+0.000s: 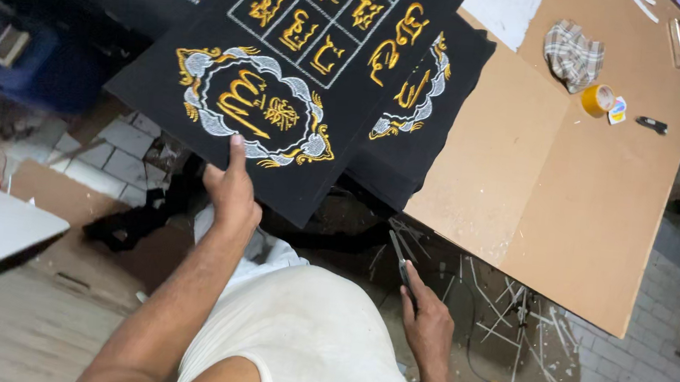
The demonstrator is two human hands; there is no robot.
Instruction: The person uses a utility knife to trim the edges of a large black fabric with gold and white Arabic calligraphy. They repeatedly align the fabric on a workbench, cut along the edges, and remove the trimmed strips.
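Left hand (pixel 230 191) clamped on the lower edge of a black embroidered cloth panel (pixel 285 69), thumb pressed up onto the face beside the oval medallion (pixel 252 106), fingers hidden underneath; panel held out flat and tilted, its lower corner overhanging past the counter (pixel 538 202) above the tiled floor (pixel 123 153). Right hand (pixel 427 320) closed around the handles of dark scissors (pixel 400 259), blades pointing up toward the cloth, well apart from it.

Likely light and fairly stiff, judging by how flat the panel stays with only one edge pinched; probably backed by a board or heavy interfacing, though impossible to tell which. Dense gold and silver-grey stitching raised from a matt black ground; gridded gold motifs higher up; best gripped at the plain black margin, clear of the threadwork, which looks prone to snagging. A second black panel (pixel 422 116) lying just under the first, with a similar scalloped medallion partly covered.

Counter of smooth tan fibreboard, sharp-cornered; on it, far off, a crumpled checked rag (pixel 571 54), a roll of yellow tape (pixel 597 99) and a small dark cutter (pixel 652 125). Below, white offcut strips (pixel 502 315) scattered over the floor; white garment (pixel 300 345) filling the foreground.
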